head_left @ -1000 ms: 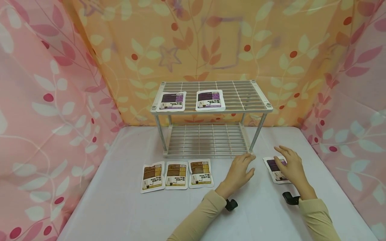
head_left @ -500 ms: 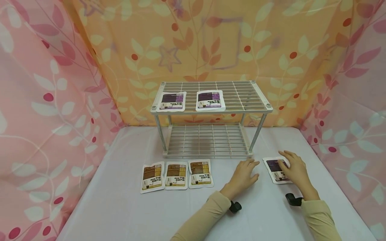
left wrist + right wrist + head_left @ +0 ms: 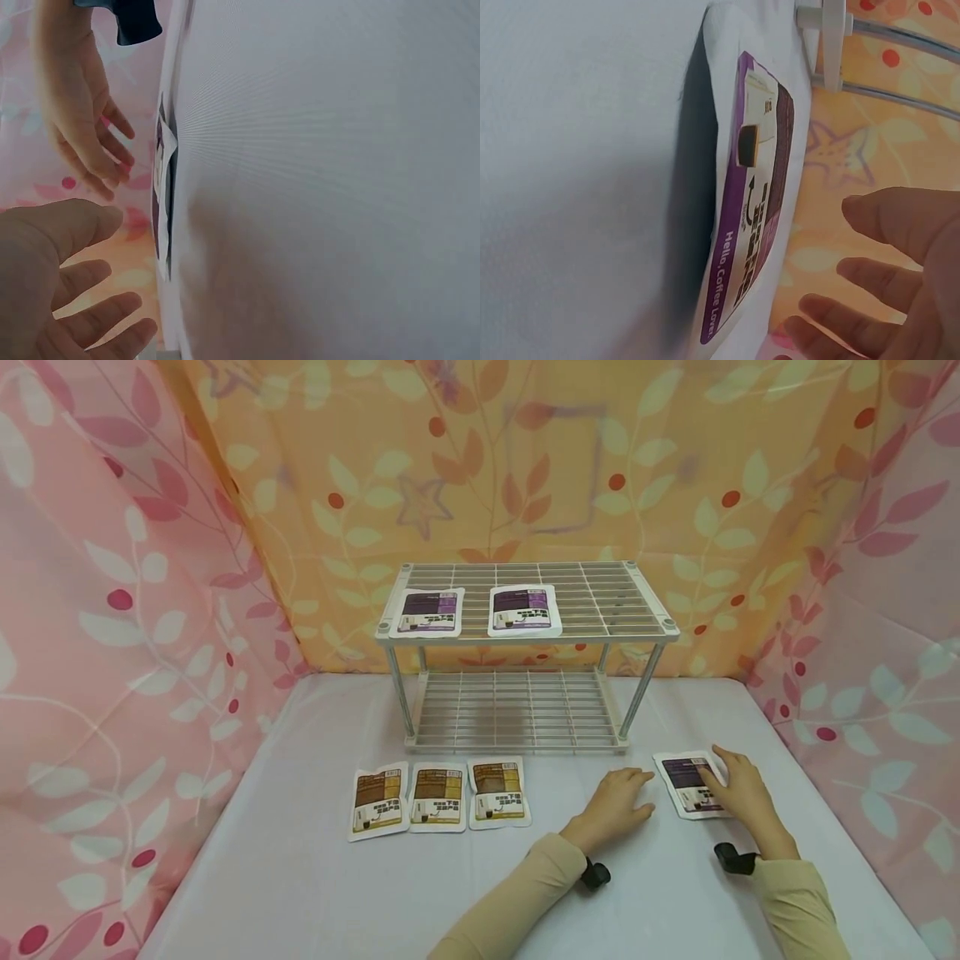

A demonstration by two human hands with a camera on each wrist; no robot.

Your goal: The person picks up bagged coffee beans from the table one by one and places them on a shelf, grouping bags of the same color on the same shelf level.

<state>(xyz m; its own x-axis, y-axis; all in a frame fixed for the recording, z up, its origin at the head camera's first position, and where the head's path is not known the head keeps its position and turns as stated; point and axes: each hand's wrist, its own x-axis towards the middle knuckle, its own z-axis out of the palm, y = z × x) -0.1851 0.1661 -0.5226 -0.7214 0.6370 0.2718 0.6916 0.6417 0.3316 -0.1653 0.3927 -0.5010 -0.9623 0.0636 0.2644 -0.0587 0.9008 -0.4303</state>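
Observation:
A white coffee pouch with a purple label (image 3: 684, 783) lies flat at the right of the table; in the right wrist view the pouch (image 3: 757, 187) reads "Hello, Coffee Lover". Over its right edge hovers my right hand (image 3: 744, 797), fingers loosely bent, holding nothing; the right wrist view has the hand (image 3: 885, 277) apart from the pouch. To the pouch's left is my left hand (image 3: 613, 810), relaxed and holding nothing, with fingers spread in the left wrist view. Two more purple pouches, one at the left (image 3: 427, 613) and one mid-shelf (image 3: 523, 610), lie on the rack's upper shelf.
A white two-tier wire rack (image 3: 615, 602) stands at the back of the table (image 3: 300, 893). Three brown-and-yellow pouches lie in a row before it: left (image 3: 379, 802), middle (image 3: 438, 797) and right (image 3: 499, 792). Patterned curtains (image 3: 525, 460) enclose the back and sides.
My left hand has shifted right and slightly toward me, closer to the purple pouch on the table. My right hand has moved slightly right and nearer, uncovering more of that pouch.

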